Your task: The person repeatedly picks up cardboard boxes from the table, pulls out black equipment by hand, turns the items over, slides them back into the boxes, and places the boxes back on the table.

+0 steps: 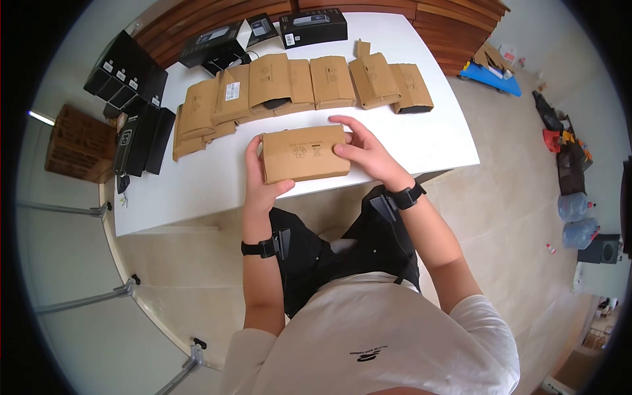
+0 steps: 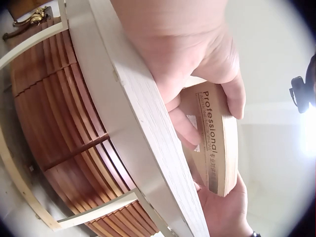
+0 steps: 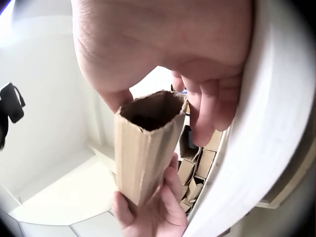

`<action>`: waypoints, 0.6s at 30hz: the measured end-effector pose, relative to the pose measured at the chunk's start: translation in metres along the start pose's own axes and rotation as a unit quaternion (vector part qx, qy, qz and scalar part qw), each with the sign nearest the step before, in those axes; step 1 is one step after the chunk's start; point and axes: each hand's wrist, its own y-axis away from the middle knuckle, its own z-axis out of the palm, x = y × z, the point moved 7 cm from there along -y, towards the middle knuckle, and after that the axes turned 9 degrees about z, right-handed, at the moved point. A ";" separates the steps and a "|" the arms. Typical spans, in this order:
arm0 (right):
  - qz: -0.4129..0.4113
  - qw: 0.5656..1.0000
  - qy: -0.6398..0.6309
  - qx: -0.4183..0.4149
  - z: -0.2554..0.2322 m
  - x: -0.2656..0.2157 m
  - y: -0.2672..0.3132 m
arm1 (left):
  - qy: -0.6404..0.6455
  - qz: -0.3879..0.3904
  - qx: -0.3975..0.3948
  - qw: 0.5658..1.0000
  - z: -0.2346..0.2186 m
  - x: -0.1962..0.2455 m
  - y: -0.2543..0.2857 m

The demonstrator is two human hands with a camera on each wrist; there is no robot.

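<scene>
A brown cardboard box (image 1: 283, 161) with small printed symbols is held up over the table's near edge. Its left end sits in my left hand (image 1: 261, 178), thumb along the near edge and fingers behind. At the other end, my right hand (image 1: 372, 155) pinches it, with the thumb on the printed face and the index finger sticking out past the far corner. In the right wrist view, the end of the box (image 3: 143, 153) facing my right palm is uncovered and its inside looks dark. The word "Professional" shows on the box (image 2: 224, 148) in the left wrist view.
Several similar brown boxes (image 1: 332, 79) stand in a row across the white table (image 1: 441, 135). Black boxes (image 1: 315, 27) are at the back, with more black boxes (image 1: 135, 141) along the left edge. A brown crate (image 1: 79, 143) is left of the table.
</scene>
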 end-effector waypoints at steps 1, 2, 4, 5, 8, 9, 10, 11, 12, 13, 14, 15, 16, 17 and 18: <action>0.002 1.000 0.004 -0.002 -0.001 0.000 -0.001 | 0.014 0.001 -0.009 1.000 0.001 0.000 0.000; 0.033 0.999 0.023 0.001 -0.004 0.005 -0.004 | 0.027 0.002 -0.018 0.999 0.001 0.000 0.001; 0.064 0.997 0.045 0.001 -0.004 0.003 -0.002 | 0.022 0.019 -0.030 0.999 0.001 -0.001 0.000; 0.066 0.995 0.059 0.035 -0.010 -0.004 0.001 | 0.016 0.035 -0.046 0.998 0.003 0.000 -0.001; 0.036 0.985 0.028 0.169 -0.026 -0.038 0.007 | 0.125 0.032 -0.050 0.990 0.006 0.007 -0.004; 0.002 0.978 -0.016 0.206 -0.036 -0.049 0.005 | 0.129 0.036 -0.043 0.990 0.004 0.007 -0.004; -0.015 0.973 -0.018 0.229 -0.046 -0.058 0.001 | 0.118 0.044 -0.044 0.991 0.004 0.007 -0.004; -0.034 0.967 -0.021 0.252 -0.058 -0.070 -0.005 | 0.108 0.051 -0.047 0.992 0.004 0.008 -0.005; -0.028 0.960 0.015 0.277 -0.072 -0.076 -0.013 | 0.113 0.055 -0.044 0.991 0.003 0.006 -0.005; -0.029 0.960 0.021 0.276 -0.077 -0.081 -0.023 | 0.105 0.057 -0.058 0.991 0.003 0.005 -0.005; -0.047 0.943 0.096 0.317 -0.083 -0.090 -0.030 | 0.097 0.059 -0.073 0.991 0.004 0.003 -0.004; -0.064 0.917 0.168 0.355 -0.085 -0.099 -0.033 | 0.100 0.061 -0.073 0.990 0.003 0.003 -0.004; -0.054 0.914 0.184 0.356 -0.084 -0.101 -0.039 | 0.105 0.058 -0.071 0.990 0.003 0.003 -0.004; -0.057 0.914 0.187 0.356 -0.083 -0.101 -0.044 | 0.110 0.056 -0.069 0.990 0.003 0.003 -0.004; -0.051 0.900 0.227 0.369 -0.080 -0.101 -0.049 | 0.111 0.059 -0.069 0.990 0.003 0.004 -0.004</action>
